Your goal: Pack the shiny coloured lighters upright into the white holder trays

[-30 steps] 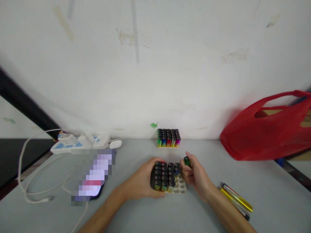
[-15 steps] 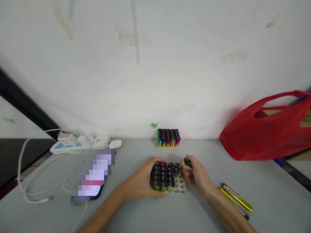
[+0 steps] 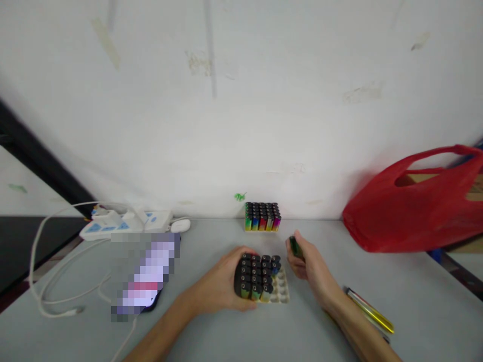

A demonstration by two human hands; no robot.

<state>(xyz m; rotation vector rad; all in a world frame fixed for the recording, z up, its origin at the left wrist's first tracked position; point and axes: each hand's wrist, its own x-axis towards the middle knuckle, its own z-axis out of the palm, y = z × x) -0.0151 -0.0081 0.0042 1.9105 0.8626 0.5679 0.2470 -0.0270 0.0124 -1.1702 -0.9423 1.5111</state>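
My left hand (image 3: 222,284) is wrapped round the left side of a pale tray (image 3: 282,296) with round pockets. Black-topped lighters (image 3: 256,276) stand upright in rows across the tray's left and middle, while pockets on its right side are bare. Just off the tray's right edge, my right hand (image 3: 310,259) is closed round a green lighter (image 3: 296,247) and holds it tilted above the table. Behind the hands, a second block of lighters (image 3: 263,218) in green, blue, red, yellow and purple stands packed by the wall.
On the left lie a phone (image 3: 151,271) with a blurred screen, a white power strip (image 3: 124,223) and loose white cables (image 3: 41,251). A red bag (image 3: 407,211) leans at the right. Slim yellow and silver pen-like sticks (image 3: 373,311) lie by my right forearm.
My right hand has drawn slightly away from the tray to the right, and the green lighter in it has turned to show more of its length. My left hand keeps its grip.
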